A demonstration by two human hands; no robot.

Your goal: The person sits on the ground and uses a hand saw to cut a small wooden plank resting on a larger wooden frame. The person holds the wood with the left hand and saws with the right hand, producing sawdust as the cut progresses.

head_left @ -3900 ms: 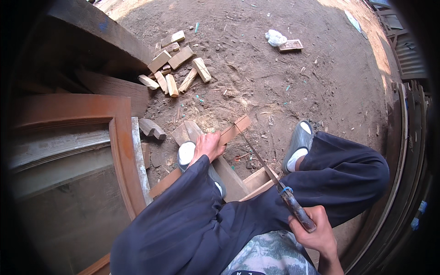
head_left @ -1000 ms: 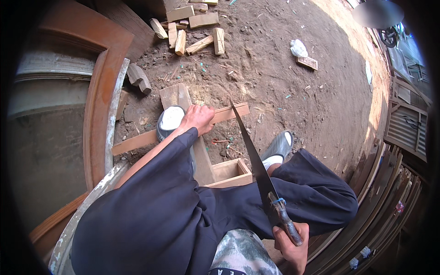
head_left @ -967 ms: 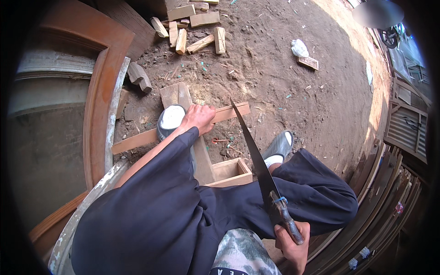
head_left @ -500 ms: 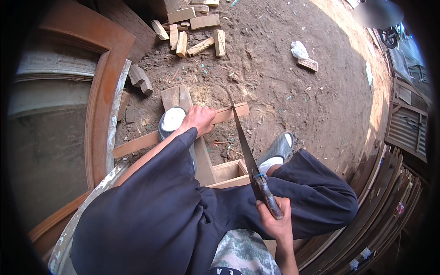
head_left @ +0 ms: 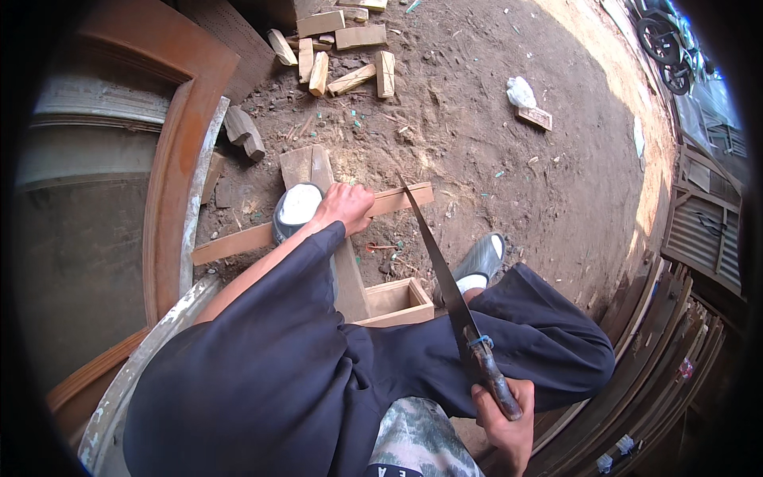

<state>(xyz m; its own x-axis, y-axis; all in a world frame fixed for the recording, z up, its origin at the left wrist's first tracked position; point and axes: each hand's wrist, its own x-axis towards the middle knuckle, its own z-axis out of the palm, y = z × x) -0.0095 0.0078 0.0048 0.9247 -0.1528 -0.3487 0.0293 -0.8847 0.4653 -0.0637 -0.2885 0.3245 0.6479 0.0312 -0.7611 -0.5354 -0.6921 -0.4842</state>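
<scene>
My left hand (head_left: pixel 348 207) is closed round a thin wooden strip (head_left: pixel 401 199). The strip lies crosswise over a wooden block (head_left: pixel 298 168), with my left slipper (head_left: pixel 300 208) pressing on it beside the hand. In my right hand (head_left: pixel 506 413) is the worn handle of a handsaw (head_left: pixel 442 274), tied with a blue band. The blade slants up and away, its narrow tip over the strip near the right end. Whether the teeth touch the wood I cannot tell. A small open wooden box (head_left: pixel 400 302) stands below the strip, between my feet.
Several wood offcuts (head_left: pixel 354 36) lie scattered at the far side. A brown wooden frame (head_left: pixel 171 183) leans at the left. Long boards (head_left: pixel 636 350) are stacked at the right. A white plastic bag (head_left: pixel 520 92) rests by a small block on the dirt.
My right hand has drawn the saw back toward me and to the right, so less of the blade reaches past the strip. My left hand stays on the strip.
</scene>
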